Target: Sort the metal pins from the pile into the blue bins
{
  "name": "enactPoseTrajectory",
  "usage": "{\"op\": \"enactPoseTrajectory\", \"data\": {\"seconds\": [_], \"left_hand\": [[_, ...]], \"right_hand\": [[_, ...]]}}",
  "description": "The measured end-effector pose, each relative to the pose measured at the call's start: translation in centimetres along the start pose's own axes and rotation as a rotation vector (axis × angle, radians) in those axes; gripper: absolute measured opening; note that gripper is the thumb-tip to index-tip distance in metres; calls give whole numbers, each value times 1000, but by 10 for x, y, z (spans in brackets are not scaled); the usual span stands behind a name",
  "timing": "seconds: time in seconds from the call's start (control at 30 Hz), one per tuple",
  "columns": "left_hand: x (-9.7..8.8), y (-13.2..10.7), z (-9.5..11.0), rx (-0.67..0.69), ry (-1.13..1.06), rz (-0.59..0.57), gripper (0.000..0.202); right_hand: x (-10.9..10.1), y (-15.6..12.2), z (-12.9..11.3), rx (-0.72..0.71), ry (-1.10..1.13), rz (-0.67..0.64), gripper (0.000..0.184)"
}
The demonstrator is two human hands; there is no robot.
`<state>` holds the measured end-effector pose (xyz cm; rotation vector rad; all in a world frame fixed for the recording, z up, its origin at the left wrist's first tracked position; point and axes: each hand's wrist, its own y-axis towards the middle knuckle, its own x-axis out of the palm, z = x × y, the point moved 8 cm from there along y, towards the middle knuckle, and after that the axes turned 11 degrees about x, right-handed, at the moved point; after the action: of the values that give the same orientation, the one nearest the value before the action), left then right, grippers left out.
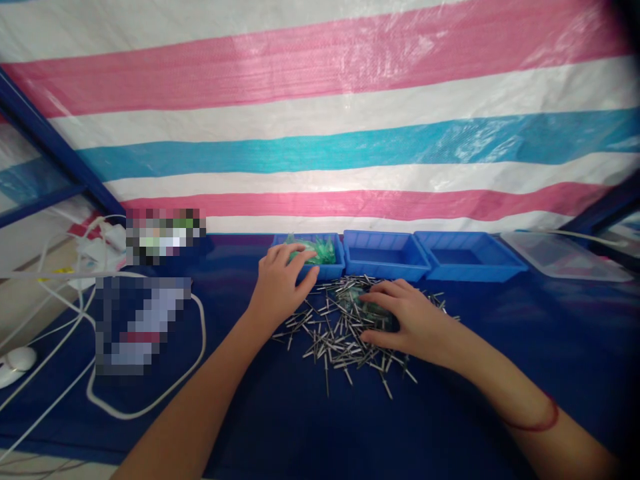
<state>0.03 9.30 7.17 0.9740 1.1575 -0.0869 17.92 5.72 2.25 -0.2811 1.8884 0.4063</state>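
Note:
My left hand (pixel 283 283) reaches over the near left edge of a blue bin (pixel 330 272), its fingers apart. Crumpled green plastic (pixel 323 251) lies in that bin, close to my fingertips. My right hand (pixel 407 317) rests over a loose pile of silver pop rivets (pixel 345 350), with thumb and fingers spread. Beneath its palm and fingers shows a dark, greenish see-through piece (pixel 376 310), perhaps a plastic bag; my hand partly hides it. The rivets lie in all directions on the dark blue table (pixel 280 413).
Two more blue bins, a middle one (pixel 387 272) and a right one (pixel 473 273), stand in the row. A clear plastic lid or tray (pixel 565 257) lies at far right. White cables (pixel 145 413) and a white mouse (pixel 19 363) are at left. A striped sheet (pixel 320 157) hangs behind.

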Motion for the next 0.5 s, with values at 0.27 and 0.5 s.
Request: {"op": "enactPoseTrajectory", "data": {"seconds": [0.27,0.5], "left_hand": [[10,0,41,119,-159,-75,26],[26,-5,65,202,-256,-224,32]], "right_hand": [[-1,1,6,29,-45,36,30],[1,2,13,72,-82,100,30]]}}
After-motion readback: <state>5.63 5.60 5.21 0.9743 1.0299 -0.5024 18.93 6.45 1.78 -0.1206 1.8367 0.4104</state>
